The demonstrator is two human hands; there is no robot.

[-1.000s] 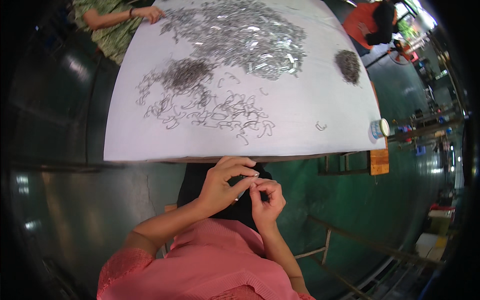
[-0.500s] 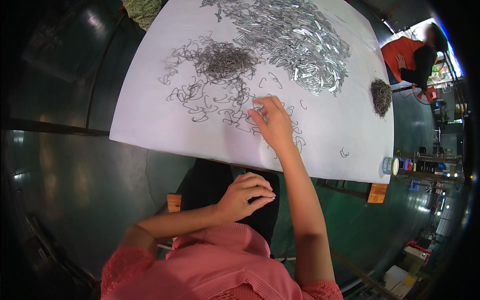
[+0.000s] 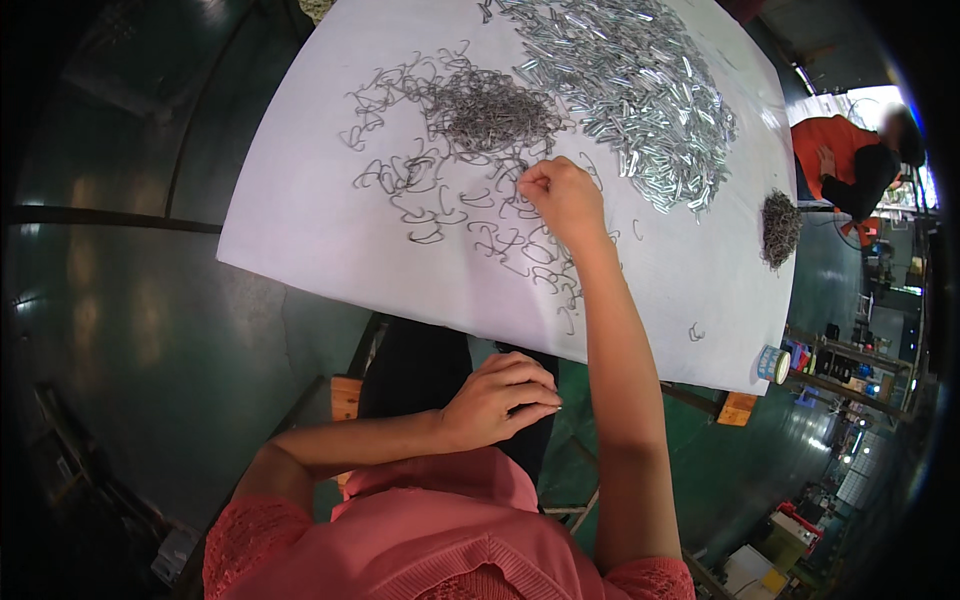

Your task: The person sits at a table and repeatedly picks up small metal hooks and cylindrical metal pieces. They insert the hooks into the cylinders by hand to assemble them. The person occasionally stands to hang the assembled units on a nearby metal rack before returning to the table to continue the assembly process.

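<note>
Your right hand (image 3: 567, 197) pinches over the hooks (image 3: 490, 118), likely spread for easy picking; your left hand (image 3: 503, 399) curls on their near side. Can't tell what either holds.

passage: tabletop (image 3: 300, 225), left front | obstacles: wire hooks (image 3: 490, 112), metal strips (image 3: 655, 105) beyond, cup (image 3: 771, 364) right

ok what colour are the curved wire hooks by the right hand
Dark grey; the curved wire hooks show best in the head view.
</note>
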